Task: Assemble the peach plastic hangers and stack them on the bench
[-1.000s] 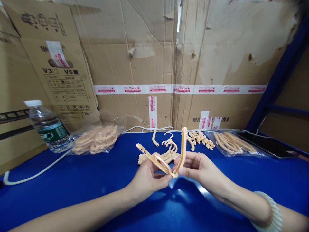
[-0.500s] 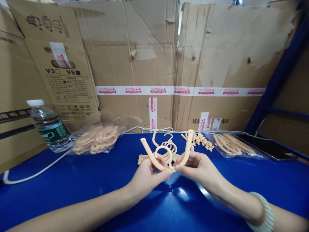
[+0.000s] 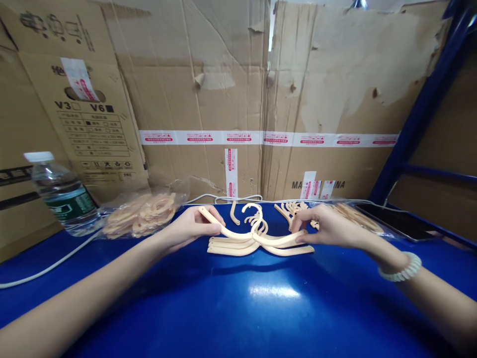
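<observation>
A cream folding hanger (image 3: 238, 234), its two arms spread out and its hook pointing up, is held between my hands. My left hand (image 3: 192, 226) pinches the end of its left arm. My right hand (image 3: 320, 226) grips the end of the right arm between thumb and fingers. Just below and behind it lies a stack of similar hangers (image 3: 233, 247) on the blue table, their hooks partly hidden behind the held one. A loose curved hanger arm (image 3: 234, 214) rests farther back.
At the left stand a water bottle (image 3: 65, 199) and a plastic bag of hanger parts (image 3: 139, 219). Loose hooks (image 3: 292, 206), another bag of arms (image 3: 357, 219) and a dark flat device (image 3: 398, 223) lie at the right. Cardboard (image 3: 201, 109) walls the back; a white cable (image 3: 48, 271) crosses the table.
The hanger's arms have swung from a raised U shape to spread wide. My hands have moved apart from its middle to the arm ends, and the hanger now sits over the stack.
</observation>
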Demonstrator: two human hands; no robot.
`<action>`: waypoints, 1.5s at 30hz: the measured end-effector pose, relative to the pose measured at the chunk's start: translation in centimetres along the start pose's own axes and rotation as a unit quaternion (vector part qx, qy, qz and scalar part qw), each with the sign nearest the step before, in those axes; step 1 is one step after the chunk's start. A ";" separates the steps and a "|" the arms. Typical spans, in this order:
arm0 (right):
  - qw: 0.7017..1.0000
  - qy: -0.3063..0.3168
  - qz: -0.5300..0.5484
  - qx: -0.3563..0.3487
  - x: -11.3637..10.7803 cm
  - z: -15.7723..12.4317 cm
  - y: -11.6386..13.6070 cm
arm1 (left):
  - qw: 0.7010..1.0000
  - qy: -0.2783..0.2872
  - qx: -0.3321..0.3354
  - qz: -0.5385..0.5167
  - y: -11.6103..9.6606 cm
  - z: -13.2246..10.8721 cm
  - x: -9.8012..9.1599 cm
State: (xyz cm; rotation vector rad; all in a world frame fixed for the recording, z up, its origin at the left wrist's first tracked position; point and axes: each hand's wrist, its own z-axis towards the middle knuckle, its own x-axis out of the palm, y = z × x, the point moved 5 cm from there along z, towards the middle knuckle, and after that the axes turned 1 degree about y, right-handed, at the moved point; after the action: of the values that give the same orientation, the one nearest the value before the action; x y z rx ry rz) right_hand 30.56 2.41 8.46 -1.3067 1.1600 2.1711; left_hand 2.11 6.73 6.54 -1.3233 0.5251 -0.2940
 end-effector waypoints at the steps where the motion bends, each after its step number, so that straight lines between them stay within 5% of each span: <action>1: 1.000 0.020 -0.020 -0.007 0.0 -0.1 0.0 | 1.000 0.010 0.002 0.027 0.1 0.1 -0.3; 4: 0.996 0.076 -0.052 -0.015 0.3 -0.4 0.0 | 0.997 0.045 -0.009 0.067 0.4 0.0 -0.7; 8: 0.987 0.139 -0.054 0.063 1.4 -0.7 -0.8 | 0.970 0.130 -0.025 0.204 0.3 -0.5 0.1; 12: 0.979 0.172 -0.035 0.104 2.5 -0.9 -1.4 | 0.910 0.152 0.039 0.383 -0.3 -1.0 1.2; 17: 0.978 0.173 -0.055 0.106 2.6 -0.8 -1.4 | 0.886 0.185 0.115 0.409 -0.4 -1.2 2.2; 36: 0.980 0.094 -0.158 0.082 1.7 -0.3 -1.9 | 0.836 0.164 0.155 0.499 -0.2 -1.4 2.0; 45: 0.976 0.097 -0.172 0.093 1.7 -0.4 -1.5 | 0.784 0.138 0.161 0.584 -0.3 -1.5 2.1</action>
State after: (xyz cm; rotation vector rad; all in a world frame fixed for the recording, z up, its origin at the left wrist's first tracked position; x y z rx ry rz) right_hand 30.87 2.82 6.17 -1.5297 1.0813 1.6795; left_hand 3.14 4.43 6.19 -0.4300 1.3727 0.4604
